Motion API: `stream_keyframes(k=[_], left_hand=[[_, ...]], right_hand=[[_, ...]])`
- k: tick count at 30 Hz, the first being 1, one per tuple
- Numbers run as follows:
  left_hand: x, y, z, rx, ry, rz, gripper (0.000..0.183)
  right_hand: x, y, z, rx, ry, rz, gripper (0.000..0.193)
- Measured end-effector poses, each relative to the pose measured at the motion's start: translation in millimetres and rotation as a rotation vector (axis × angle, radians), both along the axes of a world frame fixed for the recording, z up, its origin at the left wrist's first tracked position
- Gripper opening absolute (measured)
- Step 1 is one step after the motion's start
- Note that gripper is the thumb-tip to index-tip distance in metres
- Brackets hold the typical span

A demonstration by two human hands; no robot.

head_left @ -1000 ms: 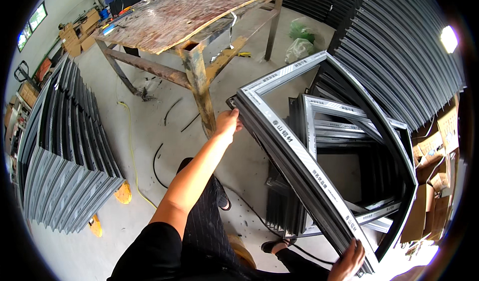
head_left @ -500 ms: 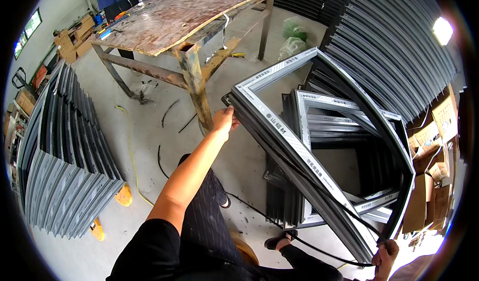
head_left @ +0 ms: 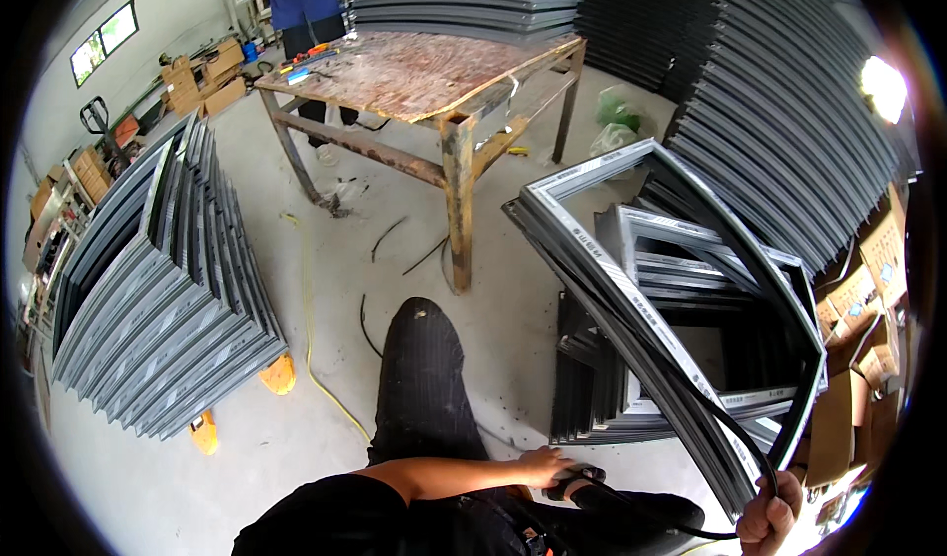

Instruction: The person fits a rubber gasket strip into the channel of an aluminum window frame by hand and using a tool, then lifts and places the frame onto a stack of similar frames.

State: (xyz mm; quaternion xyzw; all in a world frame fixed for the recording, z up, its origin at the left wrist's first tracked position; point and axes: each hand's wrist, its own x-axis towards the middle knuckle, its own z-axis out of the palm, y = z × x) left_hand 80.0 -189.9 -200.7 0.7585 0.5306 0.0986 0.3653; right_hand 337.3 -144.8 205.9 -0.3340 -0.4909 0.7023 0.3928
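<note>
My right hand point(head_left: 769, 515) is closed on a black rubber strip point(head_left: 712, 398) at the near corner of a dark window frame point(head_left: 646, 311) with pale printed film. From there the strip runs up along the frame's side, and its other end loops low across my lap toward my left hand point(head_left: 545, 467). That left hand is low over my legs, fingers closed where the strip passes; they are slightly blurred. The frame lies slanted on a stack of similar frames point(head_left: 582, 398).
A rusty-legged worktable point(head_left: 395, 73) stands ahead, with a person point(head_left: 301, 3) behind it. Stacked frames point(head_left: 168, 309) rest on a yellow pallet jack point(head_left: 278, 374) at left. A tall stack of profiles point(head_left: 779, 112) and cardboard boxes point(head_left: 838, 418) are at right. Loose strips point(head_left: 367, 324) lie on the floor.
My left hand has left the frame's far-left corner and come down and toward me, to the strip near my lap. My right hand stays at the near corner. The view has shifted.
</note>
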Motion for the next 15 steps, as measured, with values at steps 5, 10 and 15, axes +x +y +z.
stream_keyframes(k=[5,10,15], left_hand=[[-24.9,8.7,43.2,0.123,0.17,0.386,0.063],[-13.8,21.3,69.9,-0.271,0.061,-0.031,0.066],[37.9,-28.1,4.5,-0.248,-0.12,-0.413,0.051]], right_hand=[[9.6,-16.2,-9.3,0.24,-0.244,-0.139,0.043],[12.3,-31.5,9.9,0.897,-1.075,-0.267,0.045],[-0.3,-11.3,14.8,0.983,-1.088,-0.517,0.029]])
